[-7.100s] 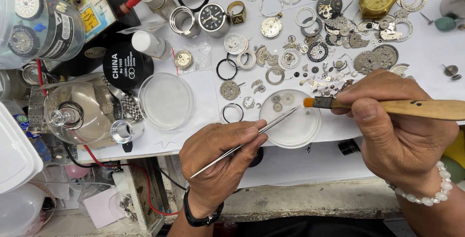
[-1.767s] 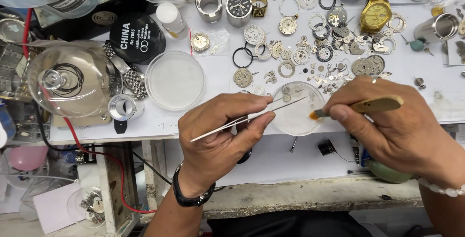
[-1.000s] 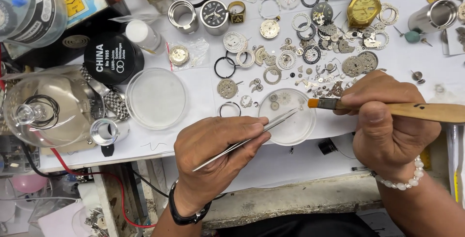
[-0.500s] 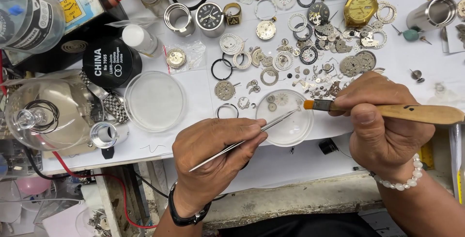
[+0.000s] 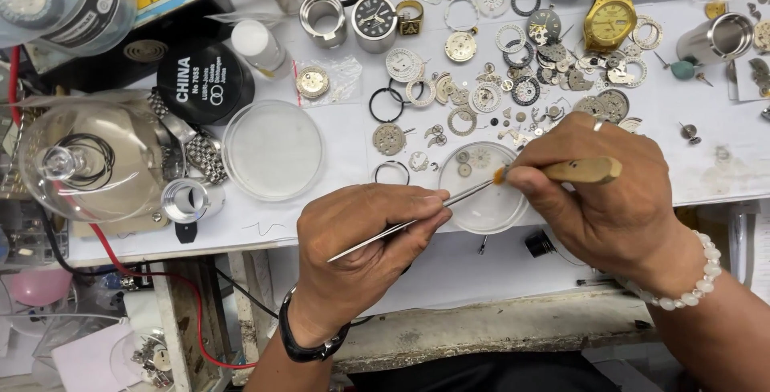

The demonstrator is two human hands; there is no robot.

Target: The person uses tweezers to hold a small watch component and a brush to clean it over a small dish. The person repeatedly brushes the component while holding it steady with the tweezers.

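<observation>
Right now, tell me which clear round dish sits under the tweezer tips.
The right-hand dish, holding small parts beneath the tweezers; the larger left dish lies apart.

The right hand (image 5: 613, 200) has turned its wooden brush (image 5: 561, 171) from pointing along 3 o'clock to more end-on, bristles now meeting the tweezers (image 5: 417, 220) tip over the small clear dish (image 5: 485, 208).

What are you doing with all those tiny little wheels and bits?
A person is working on small watch parts at a white bench. The left hand holds thin metal tweezers, whose tips reach over a small clear round dish. The right hand holds a wooden-handled brush, its bristles meeting the tweezer tips above that dish. A few little gears lie in the dish. Many more gears, rings and dials are spread behind it, with a gold wristwatch farther back.
</observation>
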